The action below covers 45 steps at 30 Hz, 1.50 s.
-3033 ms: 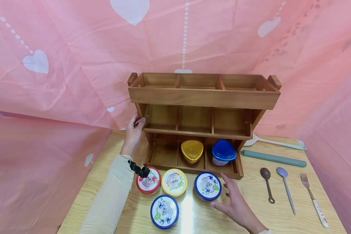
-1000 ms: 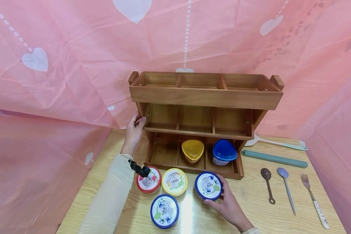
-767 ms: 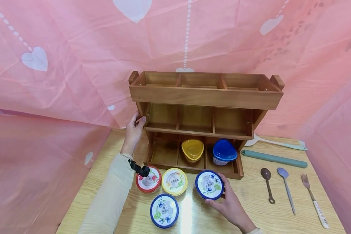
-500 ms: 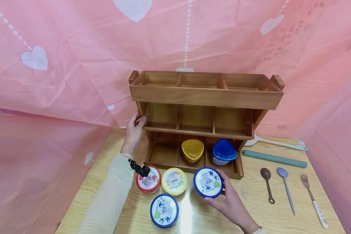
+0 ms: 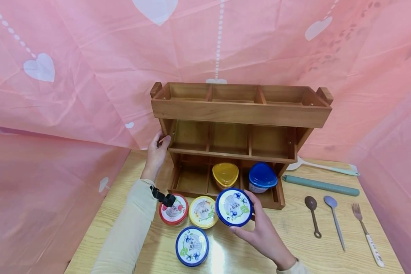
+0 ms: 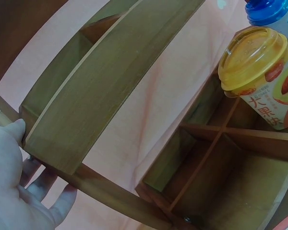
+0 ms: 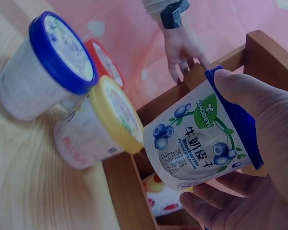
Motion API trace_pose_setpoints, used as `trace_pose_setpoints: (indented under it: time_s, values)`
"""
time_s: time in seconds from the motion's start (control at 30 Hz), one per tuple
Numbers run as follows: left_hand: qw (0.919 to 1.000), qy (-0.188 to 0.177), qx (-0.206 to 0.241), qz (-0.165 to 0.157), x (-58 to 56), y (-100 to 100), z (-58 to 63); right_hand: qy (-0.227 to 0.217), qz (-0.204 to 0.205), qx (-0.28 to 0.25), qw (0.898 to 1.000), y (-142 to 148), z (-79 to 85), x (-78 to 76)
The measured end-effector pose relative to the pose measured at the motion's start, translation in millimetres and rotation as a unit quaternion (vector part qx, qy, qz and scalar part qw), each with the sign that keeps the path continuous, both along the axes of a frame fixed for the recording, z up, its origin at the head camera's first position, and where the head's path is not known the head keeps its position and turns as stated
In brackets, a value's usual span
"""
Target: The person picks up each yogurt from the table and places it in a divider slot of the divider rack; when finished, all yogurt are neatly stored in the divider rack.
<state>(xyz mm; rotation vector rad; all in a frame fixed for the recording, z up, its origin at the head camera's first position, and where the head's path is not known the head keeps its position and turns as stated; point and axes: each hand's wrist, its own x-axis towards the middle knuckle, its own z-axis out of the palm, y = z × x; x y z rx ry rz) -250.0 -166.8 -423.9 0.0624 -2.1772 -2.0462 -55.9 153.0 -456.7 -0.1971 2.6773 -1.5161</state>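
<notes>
My right hand (image 5: 265,234) grips a round white tub with a blue lid (image 5: 234,207), printed with blueberries. In the right wrist view the tub (image 7: 197,139) is tilted, and it hangs in front of the rack's bottom tier. My left hand (image 5: 155,156) holds the left side of a three-tier wooden rack (image 5: 241,113); in the left wrist view its thumb and fingers go round the side post (image 6: 105,189). On the bottom tier sit a yellow-lidded cup (image 5: 225,175) in the middle compartment and a blue-lidded cup (image 5: 262,177) in the right one.
Before the rack stand a red-lidded tub (image 5: 174,213), a yellow-lidded tub (image 5: 203,213) and another blue-lidded tub (image 5: 192,246). To the right lie a spatula (image 5: 325,167), a teal stick (image 5: 320,185), a brown spoon (image 5: 311,207), a purple spoon (image 5: 333,213) and a fork (image 5: 366,232).
My right hand closed round the blueberry tub, raised it and carried it left, beside the yellow-lidded tub. My left hand stayed on the rack's side.
</notes>
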Motion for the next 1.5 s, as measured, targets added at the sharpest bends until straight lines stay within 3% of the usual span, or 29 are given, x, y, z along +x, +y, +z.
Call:
trace_pose_setpoints:
  time_s: [0.7, 1.0, 1.13, 1.23, 1.4, 1.5]
  values:
    - [0.9999, -0.008, -0.003, 0.006, -0.5, 0.9, 0.6, -0.024, 0.029, -0.09, 0.995, -54.0, 3.2, -35.8]
    - [0.9999, -0.006, -0.002, 0.009, -0.1, 1.0, 0.4, -0.023, 0.028, -0.086, 0.996, -70.5, -0.8, -51.0]
    - [0.9999, -0.015, -0.001, 0.003, 0.4, 0.5, 0.8, -0.043, 0.025, -0.083, 0.995, -76.7, -2.2, -57.7]
    - [0.9997, -0.025, 0.007, -0.003, 2.8, 0.1, 4.7, -0.055, 0.025, -0.084, 0.995, -80.6, -3.8, -62.6]
    - [0.9994, -0.031, 0.015, -0.011, 12.3, 3.6, 21.3, -0.058, 0.021, -0.077, 0.995, -85.2, -4.6, -71.4]
    - [0.9993, -0.028, 0.021, -0.01, 12.6, 4.0, 22.5, -0.054, 0.019, -0.064, 0.996, -88.1, -5.4, -77.8]
